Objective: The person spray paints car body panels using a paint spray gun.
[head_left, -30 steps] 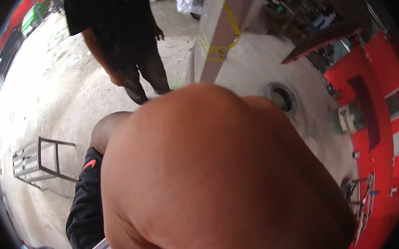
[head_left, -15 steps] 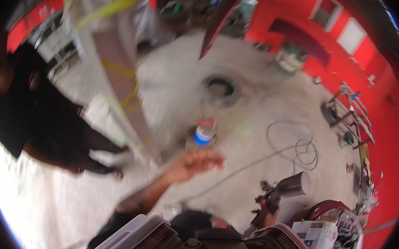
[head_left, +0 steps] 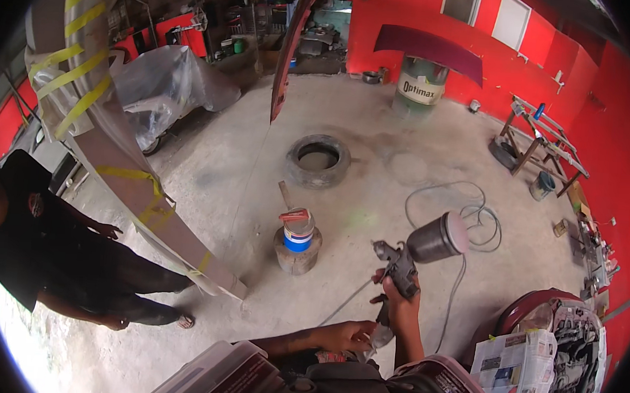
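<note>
Right hand [head_left: 404, 296] grips the spray gun [head_left: 396, 266] by its handle, right of the paint tin [head_left: 297, 239] — probably to balance the tilted dark cup [head_left: 430, 240]. Left hand [head_left: 354, 336], nearer the camera than the tin, sits by the gun's lower end; I cannot tell whether it grips. Beneath the tin, a round pedestal [head_left: 296, 263] seemingly keeps it off the floor.
</note>
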Demonstrator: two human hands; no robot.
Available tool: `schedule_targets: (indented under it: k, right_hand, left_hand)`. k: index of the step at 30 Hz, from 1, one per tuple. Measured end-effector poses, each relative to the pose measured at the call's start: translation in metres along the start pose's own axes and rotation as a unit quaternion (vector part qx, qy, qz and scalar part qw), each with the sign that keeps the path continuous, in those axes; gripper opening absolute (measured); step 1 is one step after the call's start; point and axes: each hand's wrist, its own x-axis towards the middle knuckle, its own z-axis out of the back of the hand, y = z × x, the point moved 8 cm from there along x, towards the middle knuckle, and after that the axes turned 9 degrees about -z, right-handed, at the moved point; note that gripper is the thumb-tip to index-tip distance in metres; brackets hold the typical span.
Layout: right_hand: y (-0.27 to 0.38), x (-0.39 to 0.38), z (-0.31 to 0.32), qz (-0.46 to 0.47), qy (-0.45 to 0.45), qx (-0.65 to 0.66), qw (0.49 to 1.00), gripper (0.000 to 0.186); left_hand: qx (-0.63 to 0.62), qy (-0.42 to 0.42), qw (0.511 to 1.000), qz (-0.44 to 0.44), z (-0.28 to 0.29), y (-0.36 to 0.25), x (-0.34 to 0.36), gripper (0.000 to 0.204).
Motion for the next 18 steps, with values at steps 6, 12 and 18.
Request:
schedule_targets:
  k: [6, 12, 18]
  right_hand:
    - [0.051, 0.051, 0.055, 0.044, -0.005, 0.014, 0.999, 0.037]
    - [0.082, 0.080, 0.114, 0.061, -0.015, 0.007, 0.998, 0.041]
    - [0.103, 0.089, 0.159, 0.058, -0.007, 0.017, 0.998, 0.041]
  left_hand:
    - [-0.059, -0.038, 0.997, -0.022, 0.001, -0.029, 0.086, 0.039]
    - [-0.323, -0.081, 0.941, -0.051, -0.001, -0.032, 0.162, 0.036]
    - [-0.195, -0.122, 0.972, -0.043, -0.007, -0.030, 0.214, 0.033]
